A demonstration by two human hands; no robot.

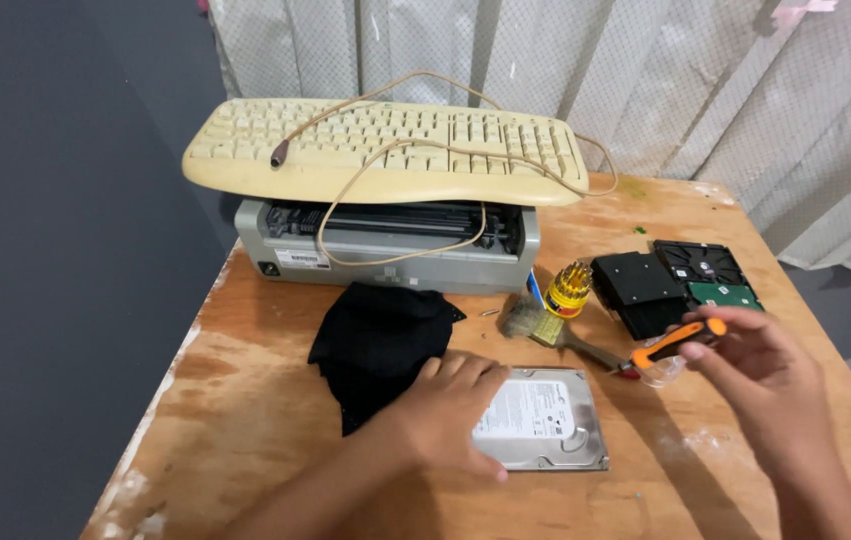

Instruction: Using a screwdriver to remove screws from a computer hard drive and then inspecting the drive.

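Observation:
A silver hard drive [544,418] lies flat on the wooden table [246,400], label side up. My left hand [451,410] rests on its left edge, fingers curled over the corner. My right hand [756,380] hovers to the right of the drive and holds an orange-and-black screwdriver [676,342] by its handle, tip pointing left and down. A small clear plastic piece [662,372] sits just below the screwdriver.
A black cloth [381,345] lies left of the drive. Behind are a paintbrush [546,328], a yellow screwdriver-bit holder [569,288], a black drive part [639,290] and another opened drive [711,275]. A grey printer [386,245] carries a yellowed keyboard [386,150].

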